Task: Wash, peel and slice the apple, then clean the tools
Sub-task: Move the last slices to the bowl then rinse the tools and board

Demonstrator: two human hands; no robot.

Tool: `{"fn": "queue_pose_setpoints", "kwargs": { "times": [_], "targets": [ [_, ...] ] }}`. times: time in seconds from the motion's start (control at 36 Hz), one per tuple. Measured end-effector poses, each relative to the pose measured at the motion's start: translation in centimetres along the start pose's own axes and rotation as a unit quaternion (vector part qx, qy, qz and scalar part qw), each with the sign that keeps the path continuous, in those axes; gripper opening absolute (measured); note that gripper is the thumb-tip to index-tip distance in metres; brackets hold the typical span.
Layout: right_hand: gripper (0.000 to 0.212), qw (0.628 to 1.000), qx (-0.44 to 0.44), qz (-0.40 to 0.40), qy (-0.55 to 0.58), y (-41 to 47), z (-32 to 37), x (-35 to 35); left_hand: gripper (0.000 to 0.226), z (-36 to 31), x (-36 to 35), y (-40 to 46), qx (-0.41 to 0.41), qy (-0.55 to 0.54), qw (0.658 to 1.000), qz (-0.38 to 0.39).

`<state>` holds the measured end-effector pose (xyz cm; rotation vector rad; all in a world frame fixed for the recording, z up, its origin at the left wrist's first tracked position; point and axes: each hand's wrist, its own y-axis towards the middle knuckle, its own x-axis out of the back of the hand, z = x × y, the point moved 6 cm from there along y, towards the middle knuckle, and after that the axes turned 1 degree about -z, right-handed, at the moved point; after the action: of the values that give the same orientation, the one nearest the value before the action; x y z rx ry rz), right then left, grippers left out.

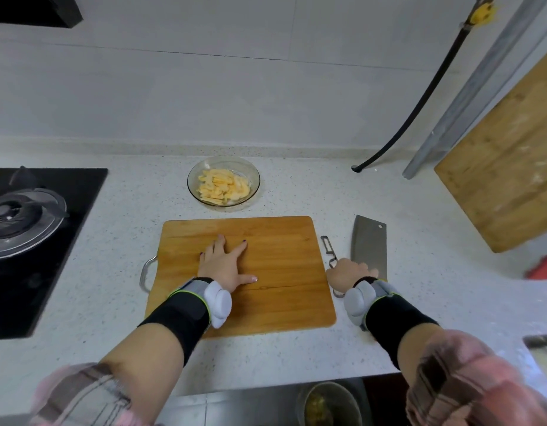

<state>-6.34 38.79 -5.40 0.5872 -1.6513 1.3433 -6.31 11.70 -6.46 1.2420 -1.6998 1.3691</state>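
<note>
My left hand lies flat with fingers spread on the wooden cutting board, which carries no fruit. My right hand sits just right of the board with curled fingers over the handle of the metal peeler. The peeler's head points away from me and its end pokes out below the hand. The cleaver lies flat on the counter right beside this hand. The cleaver's handle is hidden under my wrist. A glass bowl behind the board holds several pale yellow apple slices.
A black gas hob with a burner fills the left. A second wooden board leans at the right, next to a black hose and metal rail. A sink edge shows at lower right, and a round bin below the counter.
</note>
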Motion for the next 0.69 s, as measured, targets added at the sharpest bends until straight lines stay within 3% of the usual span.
{"fn": "queue_pose_setpoints", "kwargs": {
  "times": [0.19, 0.31, 0.39, 0.5, 0.69],
  "targets": [
    [0.026, 0.999, 0.012, -0.032, -0.025, 0.0, 0.0, 0.8, 0.092, 0.2, 0.2, 0.1, 0.004, -0.007, 1.0, 0.011],
    [0.028, 0.998, 0.026, -0.051, -0.017, 0.2, 0.9, 2.1, 0.09, 0.8, 0.8, 0.1, 0.013, -0.067, 0.998, 0.0],
    [0.022, 0.993, 0.059, -0.076, 0.069, 0.5, 2.8, 3.5, 0.076, 1.4, 2.6, 0.3, 0.031, -0.136, 0.989, -0.055],
    [0.032, 0.959, 0.127, -0.016, 0.253, 0.9, 7.2, 4.4, 0.066, 2.8, 4.7, 1.5, 0.06, -0.215, 0.97, -0.092],
    [0.043, 0.922, 0.156, 0.055, 0.35, 2.8, 16.1, 5.4, 0.059, 5.9, 8.2, 4.8, 0.124, -0.259, 0.949, -0.129]
  ]
}}
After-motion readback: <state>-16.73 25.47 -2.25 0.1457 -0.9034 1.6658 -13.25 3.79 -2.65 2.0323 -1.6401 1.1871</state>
